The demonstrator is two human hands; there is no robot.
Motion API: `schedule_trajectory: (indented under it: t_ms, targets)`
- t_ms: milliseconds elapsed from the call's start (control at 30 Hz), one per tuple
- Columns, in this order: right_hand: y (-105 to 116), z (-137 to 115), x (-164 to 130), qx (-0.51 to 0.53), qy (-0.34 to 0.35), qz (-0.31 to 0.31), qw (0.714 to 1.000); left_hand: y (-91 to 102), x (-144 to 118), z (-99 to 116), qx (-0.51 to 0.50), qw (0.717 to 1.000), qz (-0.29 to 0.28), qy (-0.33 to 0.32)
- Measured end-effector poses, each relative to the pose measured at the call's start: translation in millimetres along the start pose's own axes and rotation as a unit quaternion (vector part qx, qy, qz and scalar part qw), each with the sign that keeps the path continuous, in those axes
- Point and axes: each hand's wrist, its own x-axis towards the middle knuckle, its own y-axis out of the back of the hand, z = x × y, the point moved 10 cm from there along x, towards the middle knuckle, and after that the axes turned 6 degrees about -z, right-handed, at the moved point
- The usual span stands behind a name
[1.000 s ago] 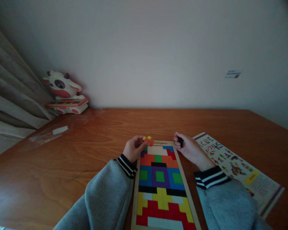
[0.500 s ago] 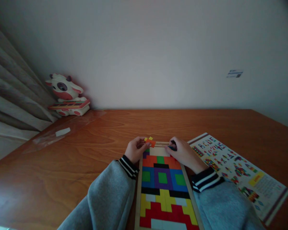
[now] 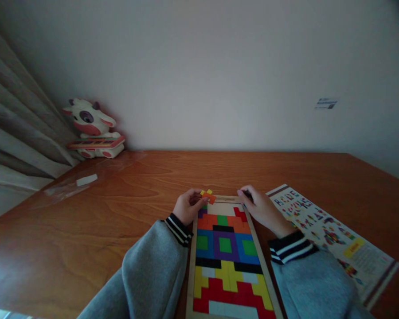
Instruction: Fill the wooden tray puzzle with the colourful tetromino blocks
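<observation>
A wooden puzzle tray (image 3: 193,266) lies in front of me, nearly filled with coloured block pieces; a bare patch (image 3: 222,208) shows near its far end. My left hand (image 3: 186,207) rests at the tray's far left corner and pinches orange and yellow pieces (image 3: 208,195) just above the board. My right hand (image 3: 260,209) sits at the far right corner, fingers curled around a small dark piece (image 3: 247,194) that is mostly hidden.
A printed pattern sheet (image 3: 329,232) lies to the right of the tray. A cow toy (image 3: 90,128) stands at the table's back left by a curtain. A clear plastic bag with a white label (image 3: 86,180) lies on the left part of the wooden table (image 3: 86,230).
My right hand reached in over the tray's far end, then drew back to the right corner, uncovering the blue and red pieces there. My left hand stayed put with its pieces.
</observation>
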Motion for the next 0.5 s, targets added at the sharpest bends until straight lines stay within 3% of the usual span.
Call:
schedule_trajectory:
  t_ms: [167,500]
  targets:
    - [-8,0,-6,-0.147,-0.041,-0.062,0.986,-0.2,-1,0,0.005,1.0,-0.001,0.002]
    - [-16,-8,-8,-0.164,-0.066,-0.059,0.982,0.5,-1,0,0.018,1.0,0.001,0.001]
